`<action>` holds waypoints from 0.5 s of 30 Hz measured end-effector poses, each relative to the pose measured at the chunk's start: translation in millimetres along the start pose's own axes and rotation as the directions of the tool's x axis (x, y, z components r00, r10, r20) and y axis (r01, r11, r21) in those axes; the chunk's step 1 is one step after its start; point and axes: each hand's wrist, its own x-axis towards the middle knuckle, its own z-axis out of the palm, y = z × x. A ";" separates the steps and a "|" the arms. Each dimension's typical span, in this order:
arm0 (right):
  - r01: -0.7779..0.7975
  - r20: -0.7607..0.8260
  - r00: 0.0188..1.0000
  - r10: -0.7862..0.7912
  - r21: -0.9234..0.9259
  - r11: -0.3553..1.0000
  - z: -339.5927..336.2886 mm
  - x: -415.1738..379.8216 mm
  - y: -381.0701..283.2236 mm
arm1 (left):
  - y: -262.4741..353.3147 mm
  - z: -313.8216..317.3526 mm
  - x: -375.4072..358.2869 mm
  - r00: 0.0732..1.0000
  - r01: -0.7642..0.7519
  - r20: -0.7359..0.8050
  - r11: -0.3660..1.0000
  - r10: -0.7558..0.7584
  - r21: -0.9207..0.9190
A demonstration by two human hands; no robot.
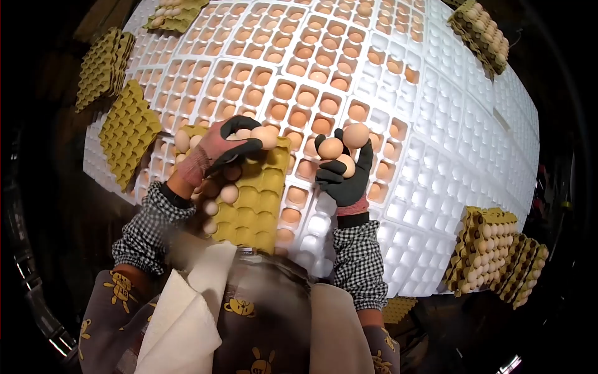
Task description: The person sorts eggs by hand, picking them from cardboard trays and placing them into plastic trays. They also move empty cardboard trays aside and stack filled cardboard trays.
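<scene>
My left hand, in a red and dark grey glove, is closed around several eggs above the far end of a yellow egg tray. The tray's left side still carries eggs, while its right-hand cups are bare. To the right, my right hand has its fingers curled round three eggs, held over the white foam egg boxes. One of these eggs sits high, between thumb and fingers. Brown eggs lie one to a compartment in the boxes around both hands.
Unfilled white boxes spread across the right side. Stacked egg trays with eggs stand at the near right, and another stack at the far right. Yellow trays lie at the left edge.
</scene>
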 end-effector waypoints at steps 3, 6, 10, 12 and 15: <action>0.253 -0.208 0.938 -0.279 -0.143 0.957 11.7 -6.8 -18.1 | -8.5 26.4 32.5 0.989 -0.143 0.028 0.979 0.148 -0.148; 0.116 0.216 0.492 -0.843 -0.976 -0.182 2.4 -10.1 -75.9 | 31.8 65.6 73.5 0.979 -0.202 0.009 0.979 0.201 0.040; -0.504 0.293 0.620 -0.727 -0.562 -0.656 15.8 5.7 -117.9 | 60.2 143.0 177.1 0.696 -0.662 0.057 0.610 0.716 0.435; -0.498 0.331 0.566 -0.755 -0.593 -0.633 12.4 13.7 -139.7 | 98.7 176.2 182.8 0.779 -0.443 0.041 0.503 0.626 0.742; -0.312 0.433 0.598 -0.674 -0.649 -0.694 21.9 20.8 -167.8 | 83.1 184.2 209.1 0.817 -0.424 0.122 0.445 0.563 0.789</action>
